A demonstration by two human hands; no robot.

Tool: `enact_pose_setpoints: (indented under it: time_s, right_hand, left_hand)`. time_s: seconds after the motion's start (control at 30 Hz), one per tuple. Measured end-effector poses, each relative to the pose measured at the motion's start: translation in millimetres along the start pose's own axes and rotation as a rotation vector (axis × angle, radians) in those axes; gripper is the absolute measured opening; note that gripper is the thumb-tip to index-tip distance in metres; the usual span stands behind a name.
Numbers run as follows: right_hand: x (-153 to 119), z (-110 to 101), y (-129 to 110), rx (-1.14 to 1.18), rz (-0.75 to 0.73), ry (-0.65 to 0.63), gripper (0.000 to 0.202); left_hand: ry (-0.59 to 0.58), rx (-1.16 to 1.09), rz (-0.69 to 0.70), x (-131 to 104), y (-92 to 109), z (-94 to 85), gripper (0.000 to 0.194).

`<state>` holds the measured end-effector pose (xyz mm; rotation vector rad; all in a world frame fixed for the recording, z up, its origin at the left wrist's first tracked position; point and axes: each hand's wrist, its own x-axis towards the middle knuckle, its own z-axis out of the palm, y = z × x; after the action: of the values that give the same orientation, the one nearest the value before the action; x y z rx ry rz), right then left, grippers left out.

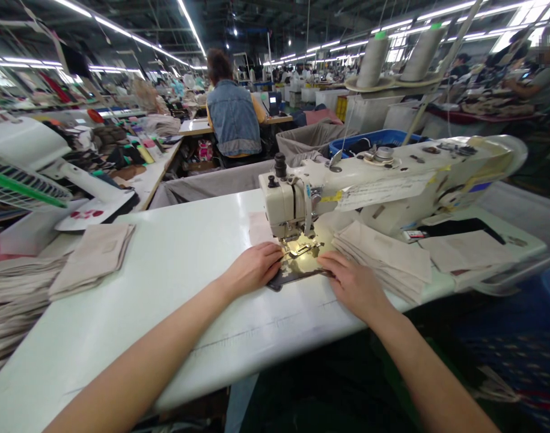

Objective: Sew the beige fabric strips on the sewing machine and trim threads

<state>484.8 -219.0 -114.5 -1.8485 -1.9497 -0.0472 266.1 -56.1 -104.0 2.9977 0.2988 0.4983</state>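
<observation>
My left hand (255,267) rests at the left edge of the sewing machine's metal plate (297,270), its fingers bent and pressed together beside the presser foot (302,248). What those fingertips hold, if anything, is too small to tell. On the plate's right side lies my right hand (353,282), thumb and fingers closed together; their tips hide whatever is between them. The lit needle area of the white sewing machine (284,207) is between both hands. Just right of my right hand is a stack of beige fabric pieces (387,255). Another beige piece (258,228) lies behind the left hand.
Folded beige pieces (94,255) and a larger pile (13,307) lie at the left, near a white fan (26,162). More fabric (468,251) is at the right. Thread cones (372,60) stand above a blue basket (369,141). A person in a denim vest (234,117) sits ahead.
</observation>
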Motion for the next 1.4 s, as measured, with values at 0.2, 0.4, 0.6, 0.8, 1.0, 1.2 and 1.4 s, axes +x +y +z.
enact_pose_setpoints:
  time_s: [0.2,0.4,0.6,0.8,1.0,1.2,1.4]
  right_hand:
    - [-12.3,-27.2,32.9,-0.083,0.183,0.159,0.034]
    - [-26.7,-41.2,70.7,-0.232,0.406,0.108,0.027]
    - [-25.0,-38.8,80.6,-0.285,0.383,0.085,0.025]
    - [-34.3,-52.6,67.7,-0.326,0.351,0.430,0.034]
    - [-55.8,-75.3,25.4,-0.410,0.218,0.573,0.031]
    - [-63.0,-41.9,-22.7,-0.143,-0.048,0.409,0.037]
    - [-59.5,7.3,-53.5,0.176,-0.298,0.177,0.034]
  left_hand:
    - [-0.007,0.002,-0.011,2.9,-6.2,-0.7,0.032]
    - [0.015,-0.006,-0.026,2.8,-8.1,2.1,0.033]
    - [0.067,-0.016,-0.059,0.3,-8.3,5.6,0.031]
    - [0.074,-0.001,-0.095,-5.8,-5.9,9.1,0.032]
    - [0.045,0.042,-0.259,-32.1,-10.8,-5.5,0.030]
    - [0.058,-0.805,-0.859,-36.1,44.3,-19.6,0.066]
    - [0.144,-1.424,-1.104,-19.0,59.8,-10.8,0.053]
